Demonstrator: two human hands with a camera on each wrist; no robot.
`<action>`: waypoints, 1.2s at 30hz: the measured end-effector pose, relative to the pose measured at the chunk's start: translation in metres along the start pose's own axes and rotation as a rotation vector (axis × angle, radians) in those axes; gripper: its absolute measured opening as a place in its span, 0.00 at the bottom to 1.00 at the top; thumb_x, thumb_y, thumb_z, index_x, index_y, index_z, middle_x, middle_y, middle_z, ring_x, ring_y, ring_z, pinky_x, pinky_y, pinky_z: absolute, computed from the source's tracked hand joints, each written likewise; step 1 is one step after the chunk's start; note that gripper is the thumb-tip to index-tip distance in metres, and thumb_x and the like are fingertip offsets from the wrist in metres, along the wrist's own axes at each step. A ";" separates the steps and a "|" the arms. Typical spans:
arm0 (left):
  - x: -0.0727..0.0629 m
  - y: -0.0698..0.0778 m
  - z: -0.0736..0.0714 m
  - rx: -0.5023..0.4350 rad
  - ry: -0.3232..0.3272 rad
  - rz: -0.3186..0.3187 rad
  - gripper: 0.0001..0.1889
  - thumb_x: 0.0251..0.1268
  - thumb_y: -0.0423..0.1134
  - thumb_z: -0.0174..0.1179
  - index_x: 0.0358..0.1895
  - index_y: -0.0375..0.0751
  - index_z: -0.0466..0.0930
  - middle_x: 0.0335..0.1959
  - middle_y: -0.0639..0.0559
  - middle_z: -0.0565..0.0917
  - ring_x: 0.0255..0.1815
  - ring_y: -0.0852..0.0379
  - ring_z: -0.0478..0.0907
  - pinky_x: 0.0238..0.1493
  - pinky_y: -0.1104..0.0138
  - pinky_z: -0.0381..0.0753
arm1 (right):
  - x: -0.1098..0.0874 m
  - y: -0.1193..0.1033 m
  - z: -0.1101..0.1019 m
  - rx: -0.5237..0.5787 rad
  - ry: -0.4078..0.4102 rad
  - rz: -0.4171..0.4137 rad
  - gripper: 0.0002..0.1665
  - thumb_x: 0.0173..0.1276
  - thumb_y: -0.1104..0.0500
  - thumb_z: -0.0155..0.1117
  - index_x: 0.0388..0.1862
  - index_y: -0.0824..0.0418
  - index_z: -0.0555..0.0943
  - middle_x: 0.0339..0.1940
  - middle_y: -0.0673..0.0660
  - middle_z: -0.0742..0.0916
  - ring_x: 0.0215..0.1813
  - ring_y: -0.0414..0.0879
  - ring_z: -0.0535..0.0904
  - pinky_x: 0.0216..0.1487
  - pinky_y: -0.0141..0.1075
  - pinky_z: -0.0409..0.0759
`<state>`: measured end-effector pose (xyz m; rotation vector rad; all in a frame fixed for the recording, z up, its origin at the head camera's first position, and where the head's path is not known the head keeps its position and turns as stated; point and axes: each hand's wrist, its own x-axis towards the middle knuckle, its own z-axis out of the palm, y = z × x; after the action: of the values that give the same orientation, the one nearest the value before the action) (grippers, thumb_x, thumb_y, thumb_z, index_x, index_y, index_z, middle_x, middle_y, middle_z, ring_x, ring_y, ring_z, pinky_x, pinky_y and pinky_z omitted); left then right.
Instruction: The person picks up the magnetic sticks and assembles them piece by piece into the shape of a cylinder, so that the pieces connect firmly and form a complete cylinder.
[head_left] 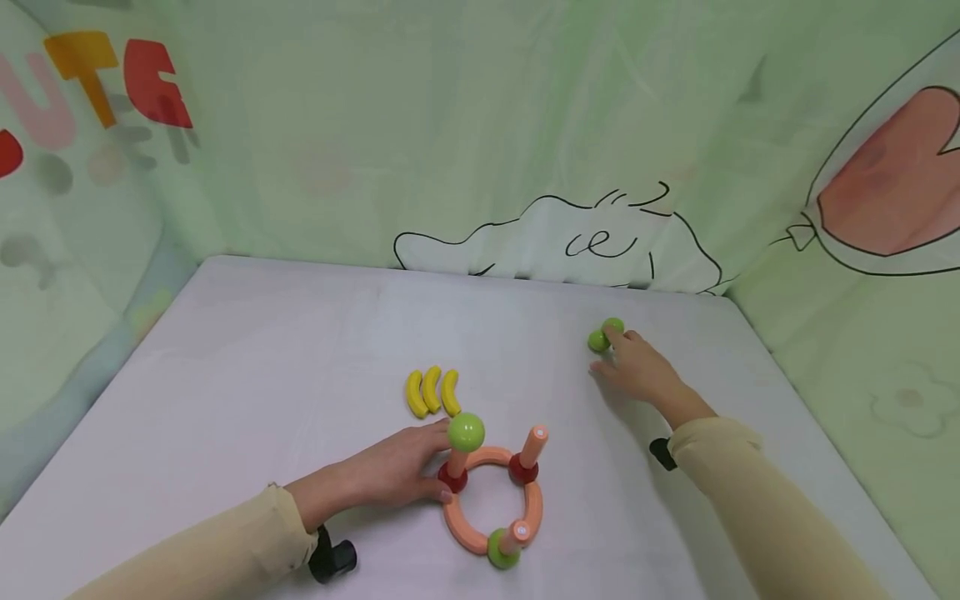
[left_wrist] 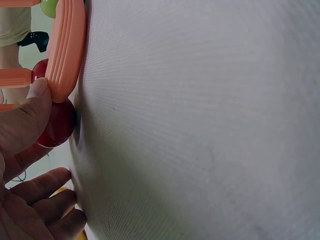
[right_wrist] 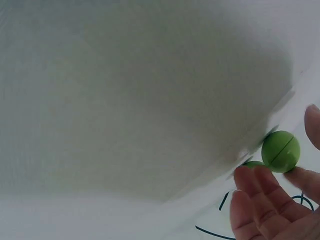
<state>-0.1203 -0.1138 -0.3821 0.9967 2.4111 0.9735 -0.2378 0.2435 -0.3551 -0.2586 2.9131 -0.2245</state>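
Near the front of the table, my left hand (head_left: 397, 467) pinches a toy ring frame (head_left: 465, 531) of curved orange pieces joined by red and green balls. Its thumb presses an orange curved piece (left_wrist: 67, 50) beside a red ball (left_wrist: 57, 125) in the left wrist view. Three orange pegs rise from the ring, and a green ball (head_left: 467, 432) tops the left one. Far to the right, my right hand (head_left: 645, 371) reaches two loose green balls (head_left: 598, 340) side by side. One finger touches the nearer green ball (right_wrist: 281, 151); the thumb is apart from it.
Three yellow toy bananas (head_left: 431, 390) lie in a row just beyond the left hand. A white cloth covers the table (head_left: 300, 333). Printed green curtains (head_left: 337, 150) hang behind the table and along its sides.
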 end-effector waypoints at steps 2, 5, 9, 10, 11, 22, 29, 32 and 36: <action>0.000 0.000 0.000 0.001 0.002 0.006 0.14 0.59 0.35 0.74 0.38 0.53 0.76 0.49 0.60 0.77 0.60 0.59 0.74 0.72 0.56 0.73 | 0.001 0.000 0.001 0.025 0.021 -0.006 0.36 0.77 0.54 0.60 0.75 0.72 0.63 0.65 0.83 0.74 0.68 0.75 0.71 0.63 0.65 0.75; -0.001 0.000 -0.001 0.002 0.006 0.016 0.14 0.59 0.35 0.74 0.37 0.53 0.76 0.48 0.60 0.76 0.56 0.59 0.74 0.69 0.58 0.75 | 0.001 0.000 0.003 0.075 0.057 -0.023 0.27 0.75 0.59 0.62 0.69 0.66 0.69 0.61 0.78 0.80 0.64 0.72 0.77 0.58 0.62 0.79; 0.000 0.000 0.000 -0.007 0.002 0.003 0.14 0.59 0.34 0.73 0.37 0.53 0.75 0.50 0.60 0.77 0.64 0.56 0.75 0.73 0.55 0.72 | 0.001 0.000 0.007 0.115 0.077 -0.047 0.25 0.72 0.62 0.66 0.65 0.63 0.72 0.58 0.75 0.84 0.60 0.69 0.81 0.54 0.59 0.81; 0.000 0.001 0.000 -0.012 0.000 -0.002 0.14 0.59 0.34 0.73 0.37 0.53 0.75 0.51 0.59 0.78 0.67 0.55 0.74 0.75 0.53 0.70 | 0.002 0.000 0.008 0.121 0.078 -0.048 0.24 0.72 0.62 0.66 0.64 0.63 0.73 0.56 0.74 0.85 0.58 0.67 0.82 0.53 0.58 0.82; 0.000 0.001 0.001 -0.016 -0.003 -0.006 0.14 0.60 0.34 0.73 0.37 0.53 0.75 0.52 0.59 0.78 0.70 0.54 0.73 0.76 0.52 0.69 | 0.002 0.000 0.010 0.126 0.077 -0.048 0.25 0.71 0.61 0.67 0.64 0.63 0.74 0.54 0.72 0.85 0.56 0.65 0.82 0.51 0.56 0.82; -0.001 0.002 0.001 -0.002 0.005 0.000 0.14 0.60 0.34 0.73 0.37 0.53 0.75 0.52 0.59 0.78 0.74 0.52 0.71 0.77 0.50 0.67 | -0.016 -0.002 0.016 0.218 0.014 -0.055 0.24 0.70 0.56 0.70 0.61 0.62 0.75 0.46 0.65 0.87 0.49 0.57 0.82 0.51 0.53 0.81; 0.000 0.002 0.001 -0.004 0.004 -0.010 0.14 0.60 0.34 0.73 0.37 0.53 0.75 0.50 0.61 0.79 0.73 0.52 0.71 0.77 0.49 0.67 | -0.050 -0.009 0.020 0.188 0.041 -0.137 0.23 0.66 0.63 0.70 0.60 0.60 0.78 0.54 0.65 0.87 0.58 0.64 0.82 0.58 0.59 0.80; -0.001 0.002 0.001 -0.003 0.005 -0.009 0.14 0.60 0.34 0.73 0.36 0.53 0.75 0.49 0.62 0.79 0.73 0.52 0.71 0.77 0.49 0.67 | -0.060 -0.011 0.023 0.171 0.068 -0.188 0.23 0.65 0.64 0.72 0.59 0.62 0.80 0.52 0.61 0.88 0.56 0.61 0.83 0.57 0.57 0.82; -0.001 0.003 0.001 0.000 0.005 -0.005 0.14 0.59 0.34 0.73 0.36 0.53 0.76 0.49 0.61 0.79 0.73 0.52 0.72 0.76 0.50 0.67 | -0.067 -0.012 0.027 0.184 0.104 -0.218 0.23 0.64 0.62 0.74 0.58 0.62 0.81 0.49 0.58 0.89 0.53 0.57 0.84 0.56 0.55 0.83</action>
<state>-0.1178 -0.1122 -0.3809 0.9885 2.4169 0.9758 -0.1652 0.2408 -0.3662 -0.5494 2.9371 -0.5526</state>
